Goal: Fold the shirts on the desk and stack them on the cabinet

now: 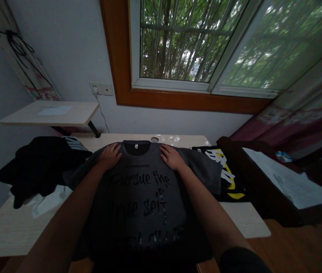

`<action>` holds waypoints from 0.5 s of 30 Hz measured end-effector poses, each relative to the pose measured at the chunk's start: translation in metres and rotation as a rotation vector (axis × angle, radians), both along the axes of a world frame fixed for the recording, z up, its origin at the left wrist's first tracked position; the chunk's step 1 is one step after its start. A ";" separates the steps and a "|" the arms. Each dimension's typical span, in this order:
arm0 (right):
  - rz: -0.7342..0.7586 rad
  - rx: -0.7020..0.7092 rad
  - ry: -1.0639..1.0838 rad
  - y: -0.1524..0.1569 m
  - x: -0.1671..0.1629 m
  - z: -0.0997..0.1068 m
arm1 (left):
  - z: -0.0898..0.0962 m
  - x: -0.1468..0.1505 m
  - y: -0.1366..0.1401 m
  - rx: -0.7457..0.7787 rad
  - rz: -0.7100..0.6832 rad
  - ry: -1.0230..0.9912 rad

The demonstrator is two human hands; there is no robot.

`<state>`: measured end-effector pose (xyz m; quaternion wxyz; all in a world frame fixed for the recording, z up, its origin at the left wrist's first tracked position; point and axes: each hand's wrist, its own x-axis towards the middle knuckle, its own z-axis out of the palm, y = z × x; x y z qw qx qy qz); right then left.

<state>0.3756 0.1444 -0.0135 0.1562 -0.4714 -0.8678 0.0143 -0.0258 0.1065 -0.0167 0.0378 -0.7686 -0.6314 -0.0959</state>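
Observation:
A dark grey T-shirt [149,193] with black lettering lies face up across the desk, its collar toward the wall and its lower part hanging over the front edge. My left hand [110,155] rests flat on the shirt's left shoulder, fingers stretched out. On the opposite shoulder, just right of the collar, my right hand [171,156] lies flat too, fingers extended. Neither hand grips anything. The right sleeve spreads over part of a black T-shirt [229,182] with white and yellow print.
A heap of black clothes [47,159] sits on the desk's left, with white cloth [47,201] under it. Behind stands a raised shelf [81,113] bearing a paper. The pale desk [243,218] has a cable hole near the wall. Dark brown furniture [235,159] stands at right.

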 end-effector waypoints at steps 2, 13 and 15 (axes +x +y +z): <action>-0.017 -0.005 -0.013 -0.006 0.000 0.000 | -0.001 0.002 -0.003 -0.009 0.005 0.018; -0.099 -0.004 -0.048 -0.068 -0.002 0.011 | 0.010 0.050 -0.035 -0.018 0.258 0.075; -0.098 -0.005 -0.045 -0.082 -0.001 0.010 | 0.011 0.059 -0.040 0.002 0.224 0.055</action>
